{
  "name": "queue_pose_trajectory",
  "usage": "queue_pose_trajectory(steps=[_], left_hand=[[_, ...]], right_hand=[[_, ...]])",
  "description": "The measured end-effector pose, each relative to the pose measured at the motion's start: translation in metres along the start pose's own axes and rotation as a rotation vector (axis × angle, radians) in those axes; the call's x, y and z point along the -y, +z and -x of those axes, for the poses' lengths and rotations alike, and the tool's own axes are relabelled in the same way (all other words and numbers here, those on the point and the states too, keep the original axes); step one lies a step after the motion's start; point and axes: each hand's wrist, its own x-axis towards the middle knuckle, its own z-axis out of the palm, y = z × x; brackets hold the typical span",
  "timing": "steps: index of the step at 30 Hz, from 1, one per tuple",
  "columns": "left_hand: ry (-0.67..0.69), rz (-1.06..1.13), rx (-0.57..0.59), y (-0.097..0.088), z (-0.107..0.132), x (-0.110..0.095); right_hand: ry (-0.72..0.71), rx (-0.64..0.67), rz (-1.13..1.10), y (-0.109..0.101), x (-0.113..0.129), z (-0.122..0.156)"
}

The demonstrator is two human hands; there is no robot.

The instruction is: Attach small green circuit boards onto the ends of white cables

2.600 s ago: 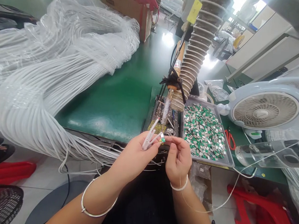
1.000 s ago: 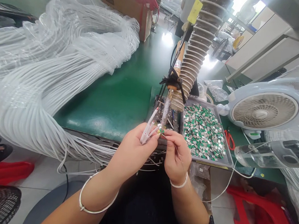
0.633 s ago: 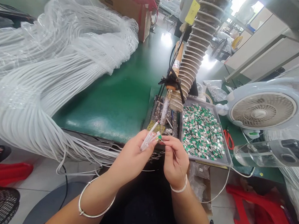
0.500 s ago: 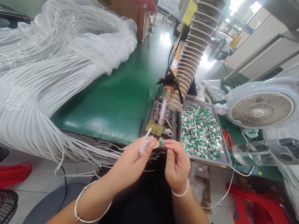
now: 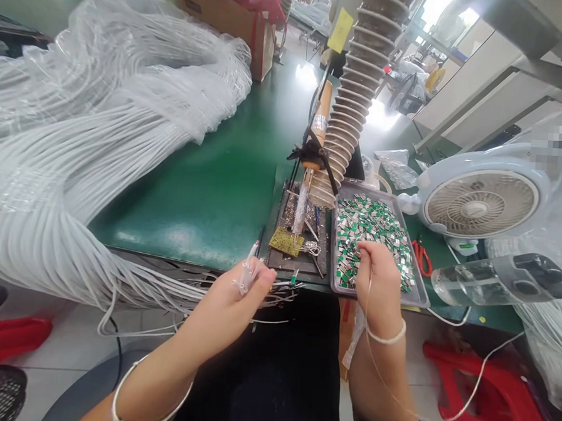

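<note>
My left hand (image 5: 231,305) is closed around several white cable ends (image 5: 248,275), which stick up past the thumb. A small connector with a green board (image 5: 294,277) sits just right of that hand, at the table edge; what supports it is unclear. My right hand (image 5: 379,281) is above a grey tray (image 5: 381,297) full of small green-and-silver connectors (image 5: 369,224). Its thumb and index finger are pinched at the connectors; whether one is between the fingertips cannot be made out. A thin solder wire (image 5: 372,360) runs from this hand down along the wrist.
A soldering iron (image 5: 303,202) hangs tip down over a yellow sponge (image 5: 286,242), beside a ribbed hose (image 5: 346,126). Bundled white cables (image 5: 52,173) cover the left side. On the right are a fan (image 5: 483,202), a clear bottle (image 5: 465,283) and red-handled pliers (image 5: 421,259).
My right hand has moved right, from beside the left hand to over the tray. The left hand has shifted slightly left and down, still holding cables.
</note>
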Motion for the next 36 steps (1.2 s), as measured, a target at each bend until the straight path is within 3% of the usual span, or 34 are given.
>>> queue_pose_trajectory(steps=[6, 13, 20, 24, 27, 31, 36], left_hand=[[0.055, 0.174, 0.190, -0.010, -0.008, 0.013], [0.031, 0.428, 0.199, -0.010, -0.011, 0.025], [-0.006, 0.435, 0.203, -0.004, -0.012, 0.025], [0.059, 0.418, 0.266, -0.002, -0.011, 0.027], [0.109, 0.399, 0.285, 0.002, -0.009, 0.026], [0.139, 0.271, 0.267, 0.007, -0.006, 0.023], [0.162, 0.150, 0.272, 0.012, -0.004, 0.019]], right_hand=[[-0.043, 0.224, 0.233, 0.003, -0.035, -0.021], [-0.029, 0.241, 0.317, 0.006, -0.035, -0.019], [0.011, 0.068, 0.076, 0.001, -0.013, -0.009], [0.055, 0.018, -0.083, -0.001, 0.008, 0.004], [0.052, -0.004, -0.331, 0.000, 0.024, 0.016], [-0.027, -0.058, -0.603, 0.005, 0.043, 0.024], [-0.172, -0.047, -0.607, 0.010, 0.057, 0.022]])
